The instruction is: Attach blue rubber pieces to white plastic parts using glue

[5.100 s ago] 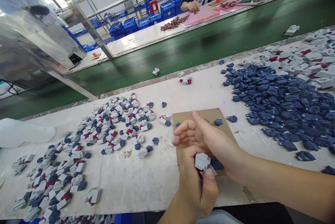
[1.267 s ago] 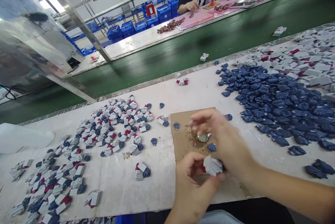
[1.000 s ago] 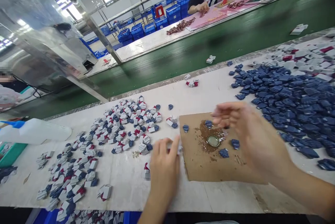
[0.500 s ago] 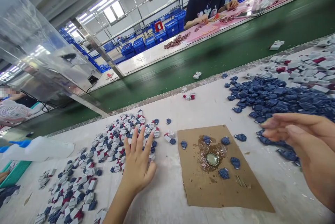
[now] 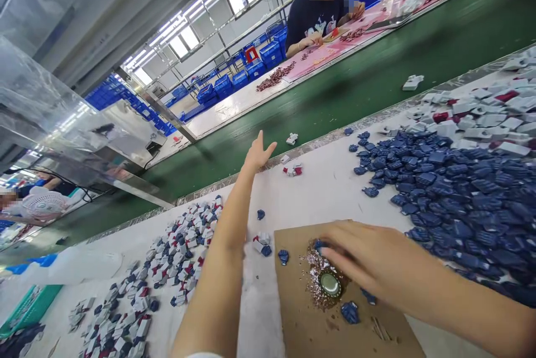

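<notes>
Left hand point(image 5: 258, 152): stretched out over the near side of the belt point(image 5: 355, 95), with the fingers straight and the thumb held apart, so it is not clenched.
White part point(image 5: 292, 138): seen lying on the belt, near the left thumb.
Right hand point(image 5: 364, 254): held over the card point(image 5: 301, 330), with its fingertips at a blue part point(image 5: 319, 246); whether that part is pinched cannot be told.
Cap point(image 5: 330, 284): set on the card in a wet, shiny patch point(image 5: 315, 285), just below the right hand.
Other blue parts point(image 5: 350, 312): placed about the card, with one partly hidden by the right hand.
Table point(image 5: 322, 196): covered on the right by a blue heap point(image 5: 460, 201), with a white heap point(image 5: 486, 115) behind it.
Mixed heap point(image 5: 180, 252): spread on the left, partly hidden by the left arm.
Far table point(image 5: 234, 102): used by a person point(image 5: 310, 17) in a dark shirt; small red bits point(image 5: 276, 76) are piled there.
</notes>
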`<action>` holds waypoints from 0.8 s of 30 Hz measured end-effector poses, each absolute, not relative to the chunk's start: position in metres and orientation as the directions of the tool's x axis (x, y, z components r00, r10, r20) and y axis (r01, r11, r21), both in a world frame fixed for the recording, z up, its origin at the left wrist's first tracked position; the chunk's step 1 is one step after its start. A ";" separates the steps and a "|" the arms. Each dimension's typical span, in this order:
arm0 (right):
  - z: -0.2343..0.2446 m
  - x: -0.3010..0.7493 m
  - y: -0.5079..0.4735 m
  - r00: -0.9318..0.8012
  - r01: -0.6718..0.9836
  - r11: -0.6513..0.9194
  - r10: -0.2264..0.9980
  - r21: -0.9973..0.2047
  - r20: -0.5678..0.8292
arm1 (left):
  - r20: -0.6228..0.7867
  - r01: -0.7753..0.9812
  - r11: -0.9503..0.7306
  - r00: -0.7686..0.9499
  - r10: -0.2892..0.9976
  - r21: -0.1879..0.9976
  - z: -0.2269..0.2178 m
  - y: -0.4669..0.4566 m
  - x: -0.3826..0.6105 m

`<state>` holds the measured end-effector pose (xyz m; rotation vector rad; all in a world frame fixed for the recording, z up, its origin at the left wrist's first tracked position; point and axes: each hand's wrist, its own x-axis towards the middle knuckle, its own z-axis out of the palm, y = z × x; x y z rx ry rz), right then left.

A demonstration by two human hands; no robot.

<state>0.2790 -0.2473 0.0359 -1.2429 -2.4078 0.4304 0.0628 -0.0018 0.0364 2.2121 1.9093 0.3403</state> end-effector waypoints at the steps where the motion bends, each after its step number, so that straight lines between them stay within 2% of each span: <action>1: 0.044 0.264 -0.235 -0.603 0.713 0.600 0.789 -0.362 0.121 | 0.041 0.944 -0.152 0.147 0.988 0.294 0.035 0.008 0.072; 6: 0.073 0.214 -0.201 -0.620 0.718 0.643 0.765 -0.267 0.176 | 0.038 0.941 -0.212 0.210 0.977 0.264 0.032 0.036 0.110; 11: 0.060 0.247 -0.206 -0.601 0.726 0.631 0.775 -0.274 0.194 | 0.024 0.916 -0.316 0.320 0.947 0.248 0.028 0.030 0.123; 13: 0.044 0.279 -0.213 -0.567 0.725 0.624 0.781 -0.292 0.260 | 0.006 0.918 -0.308 0.317 0.949 0.250 0.028 0.020 0.122; 15: 0.029 0.314 -0.220 -0.469 0.738 0.596 0.790 -0.316 0.395 | -0.003 0.927 -0.259 0.270 0.963 0.272 0.031 0.009 0.115; 19: 0.011 0.366 -0.226 -0.265 0.804 0.462 0.842 -0.375 0.470 | 0.025 0.899 -0.118 0.118 0.993 0.421 0.051 -0.016 0.089; 24: 0.014 0.371 -0.177 -0.326 0.853 0.442 0.866 -0.277 0.378 | -0.029 0.686 0.072 -0.074 0.997 0.724 0.073 -0.080 0.051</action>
